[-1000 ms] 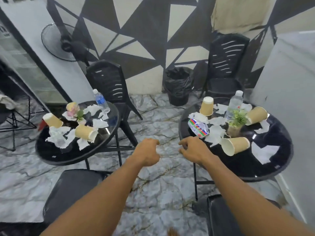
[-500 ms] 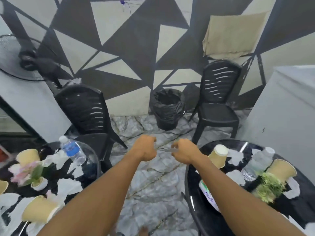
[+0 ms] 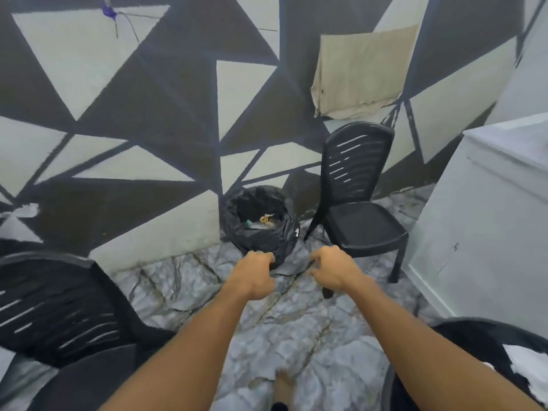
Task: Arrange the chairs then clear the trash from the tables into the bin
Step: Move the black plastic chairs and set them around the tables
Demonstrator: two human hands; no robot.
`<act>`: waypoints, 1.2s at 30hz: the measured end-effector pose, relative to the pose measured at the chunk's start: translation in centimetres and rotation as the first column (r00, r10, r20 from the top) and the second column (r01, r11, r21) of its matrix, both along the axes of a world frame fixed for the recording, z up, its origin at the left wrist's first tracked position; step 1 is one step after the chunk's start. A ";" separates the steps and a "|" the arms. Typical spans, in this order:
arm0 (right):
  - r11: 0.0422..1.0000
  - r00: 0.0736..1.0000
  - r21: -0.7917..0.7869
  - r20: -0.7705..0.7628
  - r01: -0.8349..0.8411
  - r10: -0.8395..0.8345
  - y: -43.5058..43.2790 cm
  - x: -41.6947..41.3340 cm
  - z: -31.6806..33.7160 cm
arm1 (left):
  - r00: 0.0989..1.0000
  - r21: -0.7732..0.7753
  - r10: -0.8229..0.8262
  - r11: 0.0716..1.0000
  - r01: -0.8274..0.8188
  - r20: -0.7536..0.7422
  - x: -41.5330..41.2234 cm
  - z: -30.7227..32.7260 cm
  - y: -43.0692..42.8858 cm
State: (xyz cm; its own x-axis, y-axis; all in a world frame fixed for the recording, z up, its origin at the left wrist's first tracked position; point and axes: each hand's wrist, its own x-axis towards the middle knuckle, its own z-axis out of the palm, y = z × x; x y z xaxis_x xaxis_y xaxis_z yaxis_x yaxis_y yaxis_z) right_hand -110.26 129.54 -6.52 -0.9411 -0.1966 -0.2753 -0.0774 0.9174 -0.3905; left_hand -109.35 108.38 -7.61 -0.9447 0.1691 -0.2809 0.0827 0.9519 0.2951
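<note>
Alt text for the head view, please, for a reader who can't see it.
Two bare arms stretch forward, left hand and right hand curled and empty, toward a round bin lined with a black plastic bag by a triangle-painted wall. One black slatted plastic chair stands right of the bin, a second black chair at lower left.

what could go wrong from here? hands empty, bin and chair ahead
1. The chair stands right beside the bin, which already holds trash. Dragging the chair may knock the bin over and spill it.
2. Paper scraps lie near the table rim, close to the right forearm. A brush in passing could sweep them onto the floor.
</note>
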 end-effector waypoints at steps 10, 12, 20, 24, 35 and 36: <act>0.981 0.984 -0.087 0.011 0.176 -0.176 1.7 -23.8 0.2 | 0.990 -0.050 -0.131 0.990 0.129 -0.044 -27.6 0.8 1.9; 0.969 0.973 -0.098 -0.008 0.228 -0.229 3.2 -28.0 1.2 | 0.984 -0.013 -0.171 0.985 0.170 -0.057 -32.9 1.8 3.8; 0.894 0.892 -0.136 -0.097 0.427 -0.441 8.6 -45.1 1.6 | 0.937 0.089 -0.323 0.938 0.336 -0.129 -54.4 2.8 13.4; 0.846 0.846 -0.118 -0.059 0.521 -0.529 11.8 -54.8 0.2 | 0.931 0.144 -0.345 0.922 0.360 -0.117 -65.5 0.4 17.9; 0.517 0.585 -0.317 0.179 0.796 -0.791 15.1 -69.3 -4.1 | 0.960 0.292 -0.236 0.938 0.185 0.149 -80.6 -2.6 25.8; 0.460 0.543 -0.346 0.197 0.818 -0.816 15.3 -69.7 -4.1 | 0.933 0.289 -0.316 0.922 0.259 0.174 -81.3 -2.1 26.0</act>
